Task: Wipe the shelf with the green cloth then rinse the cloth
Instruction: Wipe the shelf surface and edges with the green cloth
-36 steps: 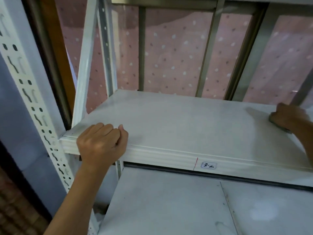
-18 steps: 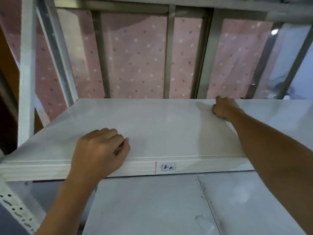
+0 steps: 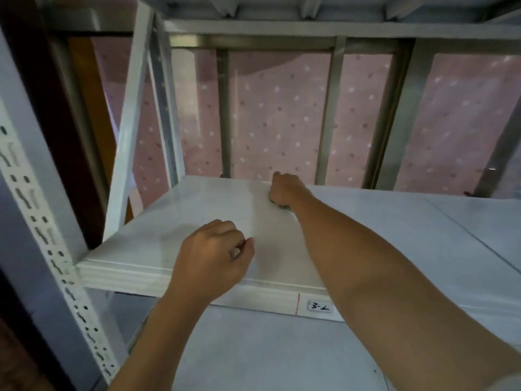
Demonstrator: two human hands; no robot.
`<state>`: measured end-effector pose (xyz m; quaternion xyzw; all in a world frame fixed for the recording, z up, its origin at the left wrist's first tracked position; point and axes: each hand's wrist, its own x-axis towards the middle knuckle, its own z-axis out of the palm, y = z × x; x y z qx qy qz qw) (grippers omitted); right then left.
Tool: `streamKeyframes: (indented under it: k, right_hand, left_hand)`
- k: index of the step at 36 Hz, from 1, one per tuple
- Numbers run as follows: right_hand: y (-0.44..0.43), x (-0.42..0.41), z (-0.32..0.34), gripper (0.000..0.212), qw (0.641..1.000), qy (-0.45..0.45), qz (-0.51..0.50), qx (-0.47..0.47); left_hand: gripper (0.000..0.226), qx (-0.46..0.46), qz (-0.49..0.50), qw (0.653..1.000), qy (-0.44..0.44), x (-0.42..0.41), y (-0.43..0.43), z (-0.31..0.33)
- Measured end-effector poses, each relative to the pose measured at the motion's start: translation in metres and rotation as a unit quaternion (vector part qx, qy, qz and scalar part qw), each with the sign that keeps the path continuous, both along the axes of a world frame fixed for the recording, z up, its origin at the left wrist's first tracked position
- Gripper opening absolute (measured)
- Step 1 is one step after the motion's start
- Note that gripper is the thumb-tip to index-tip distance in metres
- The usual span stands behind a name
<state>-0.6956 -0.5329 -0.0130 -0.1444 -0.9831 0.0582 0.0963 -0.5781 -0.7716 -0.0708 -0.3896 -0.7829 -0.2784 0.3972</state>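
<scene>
While the right hand reaches across to the far edge of the white shelf, its grip is curled down over the green cloth, of which only a dark sliver shows under the heel of the palm, pressed flat against the board just in front of the window frame and the pink dotted curtain. The left hand sits near the front lip as a loose fist, fingers folded in and thumb against the forefinger, holding nothing; it looks to be bracing the body. The shelf's long axis runs left to right, and the cloth lies at the back, roughly midway along what is visible, directly beyond the left hand. From the cloth, bare board extends left to the rear corner by the white upright and forward to the lip bearing the "3-2" label. Wiping appears to be under way, and the next stroke probably belongs to the right hand alone, whether leftward along the back or drawn toward the front. Rinsing is not yet begun.
</scene>
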Motion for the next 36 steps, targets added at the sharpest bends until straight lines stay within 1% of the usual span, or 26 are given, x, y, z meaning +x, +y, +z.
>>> streamKeyframes:
  k: [2, 4, 7, 9, 13, 18, 19, 23, 26, 29, 34, 36]
  right_hand:
    - [-0.051, -0.023, -0.002, 0.051, 0.999, 0.007, 0.047, -0.014]
    - [-0.100, -0.042, -0.005, 0.052, 0.995, 0.013, 0.095, -0.024]
    - [-0.162, -0.060, -0.008, 0.046, 0.985, 0.018, 0.169, -0.026]
    - [-0.194, -0.064, -0.010, 0.039, 0.976, 0.042, 0.213, -0.020]
    - [-0.219, -0.066, -0.011, 0.034, 0.963, 0.069, 0.262, -0.010]
    - [-0.209, -0.062, -0.003, 0.029, 0.955, 0.085, 0.283, 0.019]
    - [-0.206, -0.062, -0.003, 0.029, 0.955, 0.085, 0.281, 0.028]
    - [-0.166, -0.061, 0.000, 0.043, 0.968, 0.073, 0.236, 0.040]
    - [-0.110, -0.050, 0.003, 0.041, 0.978, 0.077, 0.186, 0.045]
    - [-0.047, -0.030, 0.005, 0.046, 0.987, 0.070, 0.130, 0.061]
    - [0.060, 0.020, 0.008, 0.043, 0.995, 0.048, 0.017, 0.082]
    - [0.099, 0.045, 0.007, 0.039, 0.996, 0.046, -0.024, 0.076]
  left_hand:
    - [0.040, 0.016, 0.003, 1.000, -0.013, -0.008, -0.016, 0.000]
    - [0.041, 0.034, 0.026, 0.999, -0.016, -0.014, -0.034, -0.001]
    - [0.041, 0.068, 0.078, 0.995, -0.013, -0.019, -0.061, -0.003]
    - [0.042, 0.075, 0.117, 0.990, -0.001, -0.023, -0.076, -0.006]
    - [0.042, 0.064, 0.154, 0.986, 0.012, -0.026, -0.092, -0.012]
    - [0.041, 0.050, 0.125, 0.991, 0.017, -0.019, -0.081, -0.011]
    - [0.040, 0.044, 0.115, 0.992, 0.017, -0.018, -0.076, -0.010]
    - [0.038, 0.011, 0.069, 0.998, 0.007, -0.010, -0.047, -0.006]
    - [0.039, -0.024, 0.034, 0.999, -0.001, 0.000, -0.017, -0.004]
    - [0.039, -0.049, 0.005, 0.999, -0.009, 0.010, 0.016, -0.002]
    - [0.034, -0.056, -0.058, 0.997, -0.020, 0.040, 0.074, 0.009]
    - [0.032, -0.079, -0.081, 0.993, -0.016, 0.056, 0.097, 0.008]
